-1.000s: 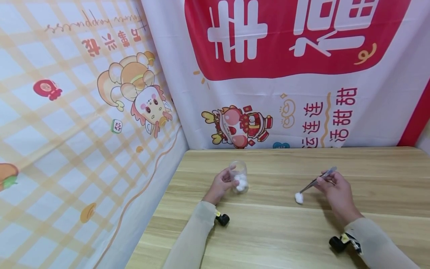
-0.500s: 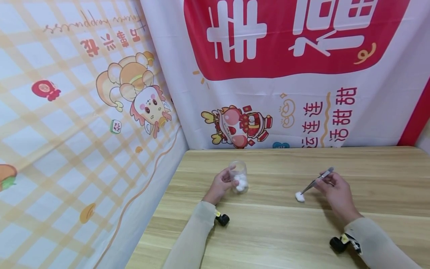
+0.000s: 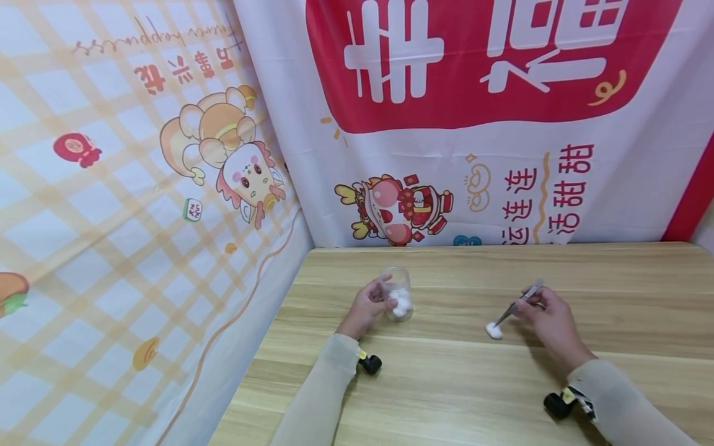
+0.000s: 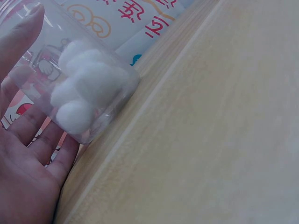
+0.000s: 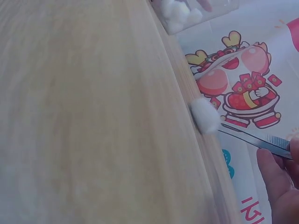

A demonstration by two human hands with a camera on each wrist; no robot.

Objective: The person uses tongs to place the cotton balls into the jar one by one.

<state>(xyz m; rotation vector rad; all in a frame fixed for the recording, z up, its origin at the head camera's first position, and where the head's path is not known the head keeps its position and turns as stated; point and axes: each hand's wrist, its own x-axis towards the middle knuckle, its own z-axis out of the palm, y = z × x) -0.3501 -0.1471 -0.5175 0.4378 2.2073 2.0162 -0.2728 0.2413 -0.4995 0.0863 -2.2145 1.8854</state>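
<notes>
My left hand (image 3: 365, 306) holds a small clear plastic cup (image 3: 396, 293) upright on the wooden table (image 3: 446, 384); several white cotton balls (image 4: 84, 88) lie inside it, and the fingers (image 4: 21, 51) curl round its wall. My right hand (image 3: 549, 319) pinches metal tweezers (image 3: 519, 301), whose tips grip one white cotton ball (image 3: 493, 330) at or just above the tabletop, to the right of the cup. In the right wrist view the tweezers (image 5: 259, 139) clamp the cotton ball (image 5: 204, 115), with the cup (image 5: 187, 11) beyond.
Printed banners (image 3: 474, 124) hang behind the table and along its left side (image 3: 139, 217). Black wrist-camera mounts sit on the left forearm (image 3: 369, 363) and the right forearm (image 3: 558, 404).
My right hand has shifted slightly left and down with the tweezers and cotton ball. The left hand and cup have stayed put.
</notes>
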